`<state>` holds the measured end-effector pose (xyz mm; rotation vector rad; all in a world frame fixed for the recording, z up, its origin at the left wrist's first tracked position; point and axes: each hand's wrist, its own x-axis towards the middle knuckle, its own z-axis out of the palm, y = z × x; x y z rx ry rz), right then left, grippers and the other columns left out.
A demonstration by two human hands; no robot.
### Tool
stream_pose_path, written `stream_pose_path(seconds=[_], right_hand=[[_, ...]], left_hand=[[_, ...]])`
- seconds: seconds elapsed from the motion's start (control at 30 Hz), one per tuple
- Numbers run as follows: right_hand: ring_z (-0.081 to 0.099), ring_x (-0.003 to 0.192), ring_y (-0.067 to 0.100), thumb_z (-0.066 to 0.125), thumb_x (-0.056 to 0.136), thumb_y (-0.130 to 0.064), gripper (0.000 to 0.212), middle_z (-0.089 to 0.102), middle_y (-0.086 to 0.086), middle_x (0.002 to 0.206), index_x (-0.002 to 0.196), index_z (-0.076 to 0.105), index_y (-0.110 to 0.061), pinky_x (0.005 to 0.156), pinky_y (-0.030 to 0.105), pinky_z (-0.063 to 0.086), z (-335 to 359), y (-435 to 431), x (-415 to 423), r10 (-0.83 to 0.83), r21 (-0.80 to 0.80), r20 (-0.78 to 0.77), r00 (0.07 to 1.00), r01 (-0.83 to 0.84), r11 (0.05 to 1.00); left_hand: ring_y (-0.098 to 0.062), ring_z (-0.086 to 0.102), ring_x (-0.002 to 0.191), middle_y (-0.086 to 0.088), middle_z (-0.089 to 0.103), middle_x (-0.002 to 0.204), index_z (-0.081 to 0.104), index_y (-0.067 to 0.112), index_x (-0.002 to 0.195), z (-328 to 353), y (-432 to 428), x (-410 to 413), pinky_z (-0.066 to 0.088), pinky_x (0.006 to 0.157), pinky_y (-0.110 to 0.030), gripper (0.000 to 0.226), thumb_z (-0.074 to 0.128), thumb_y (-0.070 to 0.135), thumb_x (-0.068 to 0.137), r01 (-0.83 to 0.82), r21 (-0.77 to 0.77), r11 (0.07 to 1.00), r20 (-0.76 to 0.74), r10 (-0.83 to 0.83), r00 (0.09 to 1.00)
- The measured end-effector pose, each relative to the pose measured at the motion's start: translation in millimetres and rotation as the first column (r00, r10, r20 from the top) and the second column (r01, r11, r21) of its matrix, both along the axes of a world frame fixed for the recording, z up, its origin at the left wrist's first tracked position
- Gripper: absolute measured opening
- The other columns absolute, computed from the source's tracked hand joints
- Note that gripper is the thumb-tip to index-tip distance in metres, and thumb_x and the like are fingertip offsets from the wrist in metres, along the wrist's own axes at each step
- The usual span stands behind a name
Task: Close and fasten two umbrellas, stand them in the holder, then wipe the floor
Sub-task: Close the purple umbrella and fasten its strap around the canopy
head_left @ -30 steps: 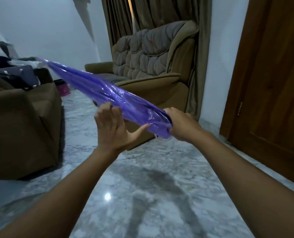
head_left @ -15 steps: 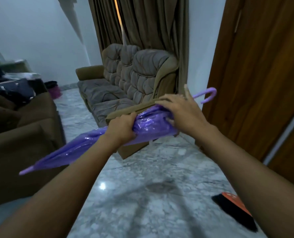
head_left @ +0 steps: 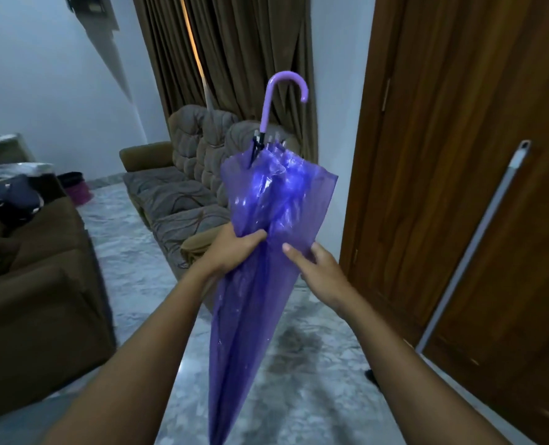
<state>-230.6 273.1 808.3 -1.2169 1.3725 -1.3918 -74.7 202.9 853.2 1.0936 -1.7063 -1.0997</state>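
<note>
A translucent purple umbrella (head_left: pixel 266 284) hangs nearly upright in front of me, hooked handle up and tip toward the floor. Its canopy is folded but loose, flaring open at the top. My left hand (head_left: pixel 234 248) grips the canopy around its middle, thumb across the front. My right hand (head_left: pixel 314 268) is beside the canopy's right edge with fingers relaxed and the index finger touching the plastic. No second umbrella and no holder are in view.
A brown sofa (head_left: pixel 42 300) stands at the left, and a padded couch (head_left: pixel 186 194) sits behind the umbrella below brown curtains. A wooden door (head_left: pixel 459 155) fills the right side, with a long pole (head_left: pixel 478 242) leaning on it. The marble floor (head_left: pixel 314 396) looks wet.
The umbrella has swung from lying across to hanging upright, handle up. My right hand has let go of the canopy's end and now only touches its side.
</note>
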Motion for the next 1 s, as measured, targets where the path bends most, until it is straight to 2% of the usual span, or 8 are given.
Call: stream_pose_path(seconds=[0.13, 0.23, 0.4, 0.53, 0.67, 0.77, 0.87, 1.0], right_hand=[[0.070, 0.099, 0.004, 0.066, 0.093, -0.025, 0.023, 0.073, -0.005, 0.109, 0.115, 0.065, -0.020, 0.089, 0.027, 0.055, 1, 2, 14, -0.035, -0.099, -0.069, 0.997, 0.028, 0.995], [0.064, 0.112, 0.007, 0.073, 0.084, -0.044, 0.050, 0.062, 0.002, 0.129, 0.126, 0.056, -0.023, 0.100, 0.034, 0.052, 1, 1, 27, -0.141, -0.103, -0.112, 0.984, 0.130, 0.986], [0.067, 0.104, 0.007, 0.068, 0.090, -0.037, 0.042, 0.070, -0.004, 0.116, 0.127, 0.060, -0.018, 0.096, 0.035, 0.054, 2, 1, 34, -0.193, -0.121, -0.175, 0.965, 0.174, 0.977], [0.068, 0.102, 0.007, 0.063, 0.094, -0.024, 0.033, 0.071, -0.003, 0.114, 0.127, 0.060, -0.018, 0.094, 0.034, 0.054, -1, 0, 39, -0.258, -0.130, -0.136, 0.956, 0.241, 0.962], [0.068, 0.101, 0.016, 0.058, 0.093, -0.012, 0.029, 0.071, 0.003, 0.110, 0.121, 0.061, -0.016, 0.091, 0.035, 0.055, -1, 2, 43, -0.364, -0.184, -0.148, 0.920, 0.336, 0.924], [0.064, 0.105, 0.023, 0.055, 0.090, -0.008, 0.029, 0.066, 0.009, 0.114, 0.119, 0.060, -0.012, 0.087, 0.032, 0.051, -4, 4, 38, -0.437, -0.172, -0.271, 0.858, 0.403, 0.899], [0.058, 0.117, 0.023, 0.057, 0.088, -0.002, 0.039, 0.059, 0.011, 0.129, 0.127, 0.058, -0.006, 0.090, 0.017, 0.040, -3, 10, 33, -0.453, -0.226, -0.392, 0.801, 0.394, 0.891], [0.054, 0.120, 0.012, 0.069, 0.089, -0.014, 0.037, 0.050, 0.008, 0.136, 0.124, 0.064, -0.004, 0.102, 0.020, 0.040, -5, 20, 26, -0.378, -0.276, -0.458, 0.805, 0.275, 0.921]], left_hand=[[-0.021, 0.067, 0.076, -0.009, 0.072, 0.081, 0.071, 0.012, 0.088, -2, 7, -2, 0.054, 0.067, -0.024, 0.013, 0.067, 0.023, 0.081, 0.093, 0.270, 0.958, -0.153, -0.052, 0.987], [-0.024, 0.069, 0.076, -0.014, 0.073, 0.094, 0.075, 0.012, 0.093, -8, 6, -4, 0.053, 0.078, -0.035, 0.030, 0.064, 0.036, 0.078, 0.242, 0.416, 0.876, -0.265, -0.137, 0.954], [-0.023, 0.070, 0.081, -0.012, 0.074, 0.097, 0.071, 0.009, 0.104, -11, 6, -12, 0.056, 0.076, -0.032, 0.034, 0.050, 0.034, 0.093, 0.406, 0.398, 0.823, -0.478, -0.193, 0.857], [-0.026, 0.069, 0.101, -0.016, 0.070, 0.116, 0.066, 0.009, 0.121, -17, 7, -19, 0.053, 0.093, -0.037, 0.067, 0.053, 0.064, 0.085, 0.460, 0.369, 0.808, -0.513, -0.235, 0.826], [-0.019, 0.069, 0.102, -0.006, 0.070, 0.114, 0.054, 0.019, 0.122, -25, 12, -36, 0.054, 0.096, -0.043, 0.094, 0.076, 0.076, 0.052, 0.127, 0.170, 0.977, -0.396, -0.051, 0.917], [-0.016, 0.070, 0.100, -0.004, 0.072, 0.108, 0.061, 0.017, 0.115, -24, 12, -43, 0.055, 0.093, -0.044, 0.077, 0.084, 0.062, 0.057, 0.170, -0.009, 0.985, -0.307, -0.164, 0.937], [-0.024, 0.071, 0.098, -0.009, 0.074, 0.103, 0.068, 0.013, 0.106, -19, 11, -47, 0.054, 0.093, -0.048, 0.067, 0.090, 0.051, 0.056, 0.316, 0.054, 0.947, -0.275, -0.290, 0.917], [-0.026, 0.073, 0.091, -0.007, 0.076, 0.096, 0.073, 0.014, 0.096, -17, 4, -52, 0.056, 0.091, -0.048, 0.039, 0.078, 0.043, 0.071, 0.181, 0.223, 0.958, -0.391, -0.083, 0.917]])
